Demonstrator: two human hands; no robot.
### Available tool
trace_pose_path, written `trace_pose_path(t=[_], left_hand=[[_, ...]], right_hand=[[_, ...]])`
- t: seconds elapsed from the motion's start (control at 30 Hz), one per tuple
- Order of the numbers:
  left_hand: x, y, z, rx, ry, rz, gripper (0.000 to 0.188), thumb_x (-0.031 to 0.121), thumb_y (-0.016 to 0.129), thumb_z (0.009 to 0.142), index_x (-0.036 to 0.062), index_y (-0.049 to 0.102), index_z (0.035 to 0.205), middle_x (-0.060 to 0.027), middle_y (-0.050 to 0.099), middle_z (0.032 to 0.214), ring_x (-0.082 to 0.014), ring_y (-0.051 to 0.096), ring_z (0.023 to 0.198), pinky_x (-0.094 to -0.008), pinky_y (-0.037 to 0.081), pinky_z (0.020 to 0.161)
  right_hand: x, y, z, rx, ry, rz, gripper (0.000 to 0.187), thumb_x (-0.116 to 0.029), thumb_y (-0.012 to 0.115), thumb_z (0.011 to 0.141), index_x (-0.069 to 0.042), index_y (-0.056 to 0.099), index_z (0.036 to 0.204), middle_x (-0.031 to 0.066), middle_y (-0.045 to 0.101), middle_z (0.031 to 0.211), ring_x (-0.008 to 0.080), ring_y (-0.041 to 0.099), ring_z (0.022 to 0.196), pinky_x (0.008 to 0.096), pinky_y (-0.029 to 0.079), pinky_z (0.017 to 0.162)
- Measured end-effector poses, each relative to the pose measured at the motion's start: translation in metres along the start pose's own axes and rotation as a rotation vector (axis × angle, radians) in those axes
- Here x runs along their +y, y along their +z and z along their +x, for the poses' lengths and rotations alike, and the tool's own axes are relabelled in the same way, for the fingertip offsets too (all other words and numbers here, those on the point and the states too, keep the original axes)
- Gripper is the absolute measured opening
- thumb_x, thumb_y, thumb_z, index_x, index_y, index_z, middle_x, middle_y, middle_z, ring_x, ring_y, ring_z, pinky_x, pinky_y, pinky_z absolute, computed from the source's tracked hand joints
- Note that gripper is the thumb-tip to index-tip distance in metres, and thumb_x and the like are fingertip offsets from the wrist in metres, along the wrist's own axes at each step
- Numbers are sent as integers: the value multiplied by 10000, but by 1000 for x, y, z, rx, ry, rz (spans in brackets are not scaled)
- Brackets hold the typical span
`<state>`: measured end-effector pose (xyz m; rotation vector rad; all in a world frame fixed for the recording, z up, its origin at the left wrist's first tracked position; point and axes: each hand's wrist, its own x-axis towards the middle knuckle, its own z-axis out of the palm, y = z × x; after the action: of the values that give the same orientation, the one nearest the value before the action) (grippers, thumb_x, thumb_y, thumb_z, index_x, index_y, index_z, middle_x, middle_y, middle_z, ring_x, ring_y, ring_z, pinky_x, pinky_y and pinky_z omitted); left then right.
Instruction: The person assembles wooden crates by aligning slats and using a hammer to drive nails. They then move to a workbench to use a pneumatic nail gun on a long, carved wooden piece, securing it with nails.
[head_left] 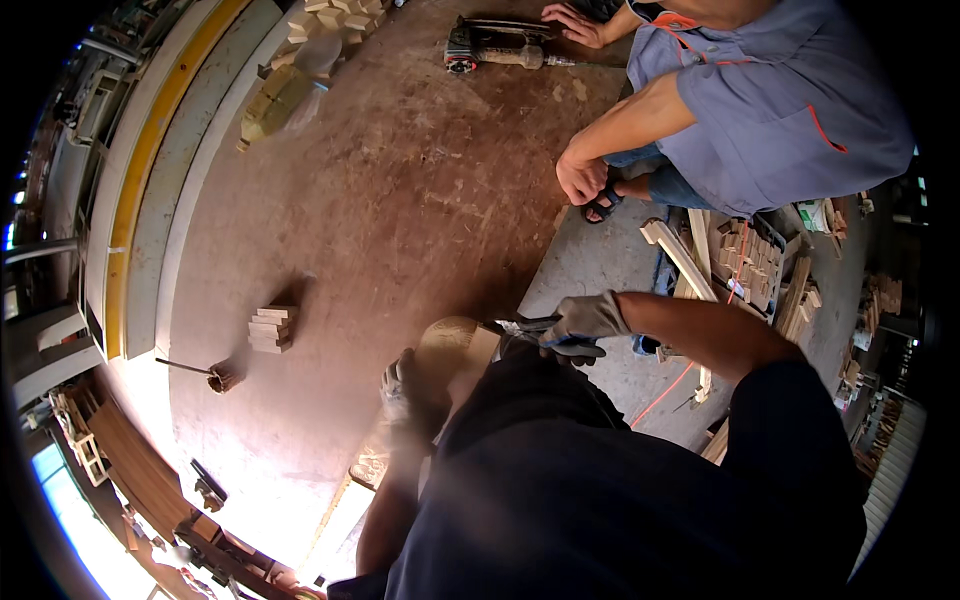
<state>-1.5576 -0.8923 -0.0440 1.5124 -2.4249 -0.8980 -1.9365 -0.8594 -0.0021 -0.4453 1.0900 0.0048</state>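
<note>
A pale wooden piece with a rounded end (447, 343) stands at the near edge of the brown worktable (400, 210), close against my body. My left hand (402, 392), in a grey work glove, is closed around its left side; part of the fingers is blurred. From the right, my gloved right hand (587, 322) grips a dark-handled hand tool (545, 326). The tool's pale metal end reaches to the wood's right edge; its exact kind I cannot make out. Below my left hand lies another light wooden piece (370, 465).
A small stack of wood blocks (270, 329) and a holder with a dark rod (221, 379) stand left. A yellowish bottle (273, 104) lies farther back. A co-worker (740, 100) sits far right, one hand beside a power tool (500, 47). Timber (680, 260) leans right.
</note>
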Motion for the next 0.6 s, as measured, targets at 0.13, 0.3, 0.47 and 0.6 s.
trace_pose_path(t=[0.13, 0.3, 0.47, 0.6], left_hand=[[14, -1, -3, 6, -10, -15, 857, 135, 769, 664, 16, 453, 1452, -262, 579, 1238, -482, 552, 1153, -562, 485, 1011], [0, 10, -9, 40, 30, 0, 870, 130, 758, 658, 18, 450, 1463, -258, 579, 1233, -477, 553, 1148, -558, 487, 1005], [-12, 2, 5, -30, 6, -6, 909, 136, 768, 651, 18, 426, 1485, -256, 564, 1243, -464, 537, 1167, -552, 484, 1009], [-12, -1, 4, -67, 14, 13, 926, 137, 778, 645, 13, 413, 1487, -259, 553, 1245, -469, 525, 1176, -560, 475, 1026]], right_hand=[[20, 9, -5, -13, -31, 66, 364, -327, 670, 1041, 16, 733, 1146, 131, 747, 870, 204, 726, 710, 345, 605, 610], [97, 58, 33, -73, -179, 739, 366, -251, 642, 1043, 21, 649, 1289, 147, 746, 1066, 195, 733, 877, 326, 614, 779], [111, 68, 41, 33, -305, 821, 438, -279, 726, 977, 0, 665, 1309, 103, 743, 1078, 181, 702, 970, 316, 564, 875], [116, 60, 33, 355, -311, 326, 425, -233, 693, 957, -25, 654, 1325, 97, 726, 1073, 176, 690, 953, 317, 557, 847]])
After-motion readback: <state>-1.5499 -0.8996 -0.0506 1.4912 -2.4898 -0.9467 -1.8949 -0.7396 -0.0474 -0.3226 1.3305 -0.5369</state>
